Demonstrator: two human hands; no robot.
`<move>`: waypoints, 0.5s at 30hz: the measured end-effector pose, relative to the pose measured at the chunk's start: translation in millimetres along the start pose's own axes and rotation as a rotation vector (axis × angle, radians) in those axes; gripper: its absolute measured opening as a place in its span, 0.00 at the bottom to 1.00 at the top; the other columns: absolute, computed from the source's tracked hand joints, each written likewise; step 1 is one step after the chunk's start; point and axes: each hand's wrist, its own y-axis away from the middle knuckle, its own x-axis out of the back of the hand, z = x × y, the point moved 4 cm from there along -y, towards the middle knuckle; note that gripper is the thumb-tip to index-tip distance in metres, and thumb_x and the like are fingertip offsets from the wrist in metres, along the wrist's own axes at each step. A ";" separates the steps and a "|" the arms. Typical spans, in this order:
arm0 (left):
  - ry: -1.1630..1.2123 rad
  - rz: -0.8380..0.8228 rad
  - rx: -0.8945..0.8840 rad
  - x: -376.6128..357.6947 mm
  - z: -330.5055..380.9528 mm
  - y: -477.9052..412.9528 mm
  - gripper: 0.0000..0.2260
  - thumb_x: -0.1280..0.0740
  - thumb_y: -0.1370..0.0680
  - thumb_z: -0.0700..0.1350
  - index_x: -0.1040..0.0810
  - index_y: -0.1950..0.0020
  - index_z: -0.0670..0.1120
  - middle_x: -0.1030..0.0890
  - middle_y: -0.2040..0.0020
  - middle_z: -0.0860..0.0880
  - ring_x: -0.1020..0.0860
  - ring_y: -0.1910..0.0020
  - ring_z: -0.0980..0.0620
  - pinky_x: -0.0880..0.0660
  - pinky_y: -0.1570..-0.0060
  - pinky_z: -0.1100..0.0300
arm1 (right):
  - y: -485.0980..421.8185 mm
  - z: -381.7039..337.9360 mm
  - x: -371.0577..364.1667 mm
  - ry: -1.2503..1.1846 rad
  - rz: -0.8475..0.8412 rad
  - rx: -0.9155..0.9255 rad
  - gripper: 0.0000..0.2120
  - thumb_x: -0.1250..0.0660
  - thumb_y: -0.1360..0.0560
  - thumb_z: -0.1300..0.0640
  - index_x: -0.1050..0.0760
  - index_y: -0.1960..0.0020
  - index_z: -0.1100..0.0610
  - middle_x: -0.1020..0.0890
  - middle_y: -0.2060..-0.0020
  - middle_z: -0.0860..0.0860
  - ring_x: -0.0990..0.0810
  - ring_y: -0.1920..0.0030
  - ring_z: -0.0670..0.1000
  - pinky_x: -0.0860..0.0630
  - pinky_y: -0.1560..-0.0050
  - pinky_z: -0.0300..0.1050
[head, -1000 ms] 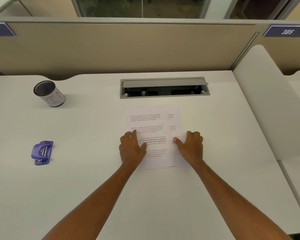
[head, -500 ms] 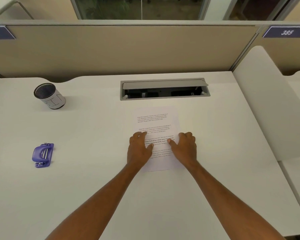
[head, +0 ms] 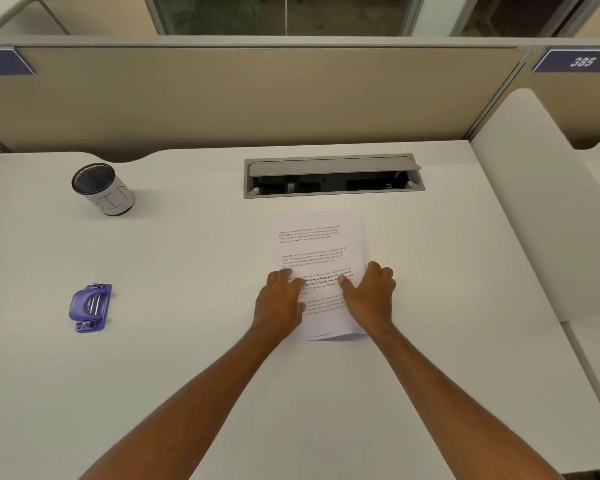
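Note:
A small stack of printed paper sheets (head: 314,244) lies on the white desk (head: 187,375), just in front of the cable tray. My left hand (head: 279,301) sits on the stack's left edge, fingers curled down at the edge and thumb lying on the top page. On the right edge, my right hand (head: 369,292) has bent fingers and its thumb tip on the text. Both hands hold the stack from its two sides. The lower half of the pages is partly hidden under my hands.
A purple hole punch (head: 90,307) lies at the left of the desk. A mesh pen cup (head: 102,188) with a white label stands at the back left. An open grey cable tray (head: 333,176) is set into the desk. Beige partitions (head: 257,98) close off the back, and a white panel (head: 520,202) the right.
Two sheets lay offset side by side; my hands slid inward and brought them into one aligned stack. My fingers went from flat to curled at the edges.

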 end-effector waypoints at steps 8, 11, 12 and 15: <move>-0.010 0.005 -0.008 1.1 -0.8 0.4 0.25 0.28 0.16 0.49 0.26 0.19 0.50 0.33 0.15 0.45 0.37 0.16 0.44 0.26 0.25 0.45 | -15.6 -12.0 -0.4 -0.504 -0.223 -0.050 0.28 0.21 0.25 0.38 0.23 0.33 0.51 0.13 0.41 0.47 0.13 0.44 0.49 0.15 0.45 0.49; 0.003 0.003 -0.011 0.1 -1.9 0.9 0.26 0.28 0.16 0.49 0.26 0.19 0.50 0.34 0.15 0.45 0.38 0.15 0.44 0.27 0.24 0.44 | -33.0 -12.6 14.9 -0.517 -0.236 -0.048 0.28 0.20 0.27 0.38 0.23 0.34 0.52 0.13 0.43 0.46 0.12 0.46 0.49 0.15 0.48 0.48; 0.002 0.001 -0.009 -0.2 -1.8 1.1 0.26 0.28 0.16 0.49 0.26 0.18 0.50 0.34 0.14 0.45 0.38 0.15 0.44 0.27 0.23 0.44 | -39.2 -11.8 18.3 -0.537 -0.256 -0.063 0.28 0.20 0.27 0.39 0.21 0.36 0.53 0.12 0.43 0.48 0.11 0.45 0.51 0.14 0.46 0.50; -0.011 -0.009 -0.003 -0.1 -1.2 1.1 0.26 0.28 0.16 0.49 0.26 0.19 0.50 0.35 0.14 0.45 0.39 0.14 0.44 0.27 0.23 0.45 | -54.6 -9.9 24.7 -0.521 -0.329 -0.075 0.20 0.19 0.25 0.45 0.17 0.43 0.58 0.10 0.45 0.55 0.11 0.46 0.54 0.17 0.50 0.48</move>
